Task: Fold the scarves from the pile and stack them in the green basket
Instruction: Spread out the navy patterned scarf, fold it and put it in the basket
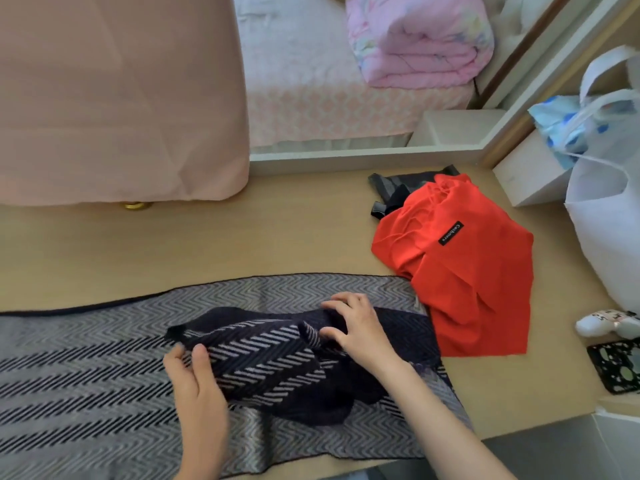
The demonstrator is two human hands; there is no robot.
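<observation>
On the pale wooden surface, nearest the person:

Item 1. Herringbone scarf, grey and navy, spread flat and lengthwise. This probably keeps the edges square for folding. Its right end is turned back over the middle, dark reverse upward, and is still rumpled, not yet laid smooth.

Item 2. Left hand. The thumb and fingers pinch the near corner of the turned-back flap and lift it slightly off the layer below.

Item 3. Right hand. The fingers curl into the bunched cloth at the flap's far side and grip it. The two hands appear to be drawing the flap taut between them (a judgement, since this is the first fold in progress).

Item 4. Pile, at the right. A red scarf, crumpled with its black label showing, lies over a dark grey scarf. Its lower edge overlaps the right end of the herringbone scarf, within easy reach for the next turn.

Item 5. Green basket: not in view, and no folded scarf is visible anywhere.

Item 6. Sundries: a white bag stands at the far right, and a folded pink quilt lies beyond.
</observation>
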